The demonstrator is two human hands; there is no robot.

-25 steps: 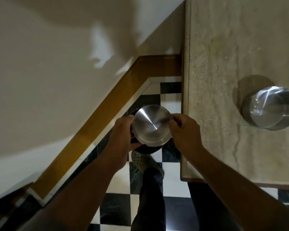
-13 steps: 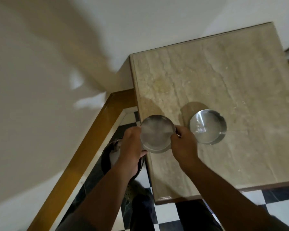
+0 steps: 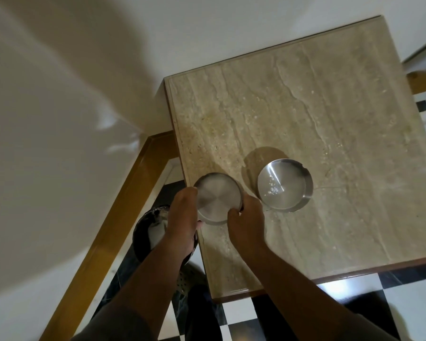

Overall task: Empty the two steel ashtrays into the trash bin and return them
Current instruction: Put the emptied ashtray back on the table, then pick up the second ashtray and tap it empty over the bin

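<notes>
A round steel ashtray (image 3: 217, 196) is gripped between both hands at the left edge of the marble table (image 3: 317, 114). My left hand (image 3: 182, 217) clasps its left rim and my right hand (image 3: 246, 217) its lower right rim. I cannot tell whether it touches the tabletop. A second steel ashtray (image 3: 284, 184) stands on the table just to the right, with a few pale specks inside and a notched rim. The dark round trash bin (image 3: 150, 232) stands on the floor below my left forearm, partly hidden by it.
A white wall with a yellow-brown skirting board (image 3: 113, 232) runs along the left. The floor is black and white checkered tile (image 3: 403, 299). My legs and a sandalled foot (image 3: 187, 281) show between the bin and the table's near corner.
The ashtray in both hands has risen from above the bin on the floor to the table's left edge, beside the other ashtray. The view has swung towards the tabletop.
</notes>
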